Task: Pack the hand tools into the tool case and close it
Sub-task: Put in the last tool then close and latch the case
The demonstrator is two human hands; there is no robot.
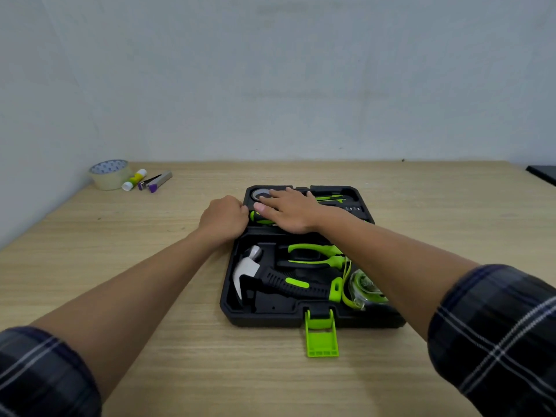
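Observation:
A black tool case (231, 302) lies open on the wooden table, its green latch (321, 335) hanging over the near edge. Its near half holds a hammer (270, 278), green-handled pliers (316, 257) and a tape measure (365, 288). In its far half sit a roll of black tape (261, 194), a green utility knife (329, 198) and a green-and-black screwdriver (258, 217). My right hand (288, 210) lies flat over the screwdriver with straight fingers. My left hand (224, 218) is curled at the far half's left edge; what it holds is hidden.
At the table's back left corner lie a roll of clear tape (109, 174), a glue stick (134, 179) and a stapler (156, 182). A dark object (543, 173) pokes in at the right edge. A pale wall rises behind the table.

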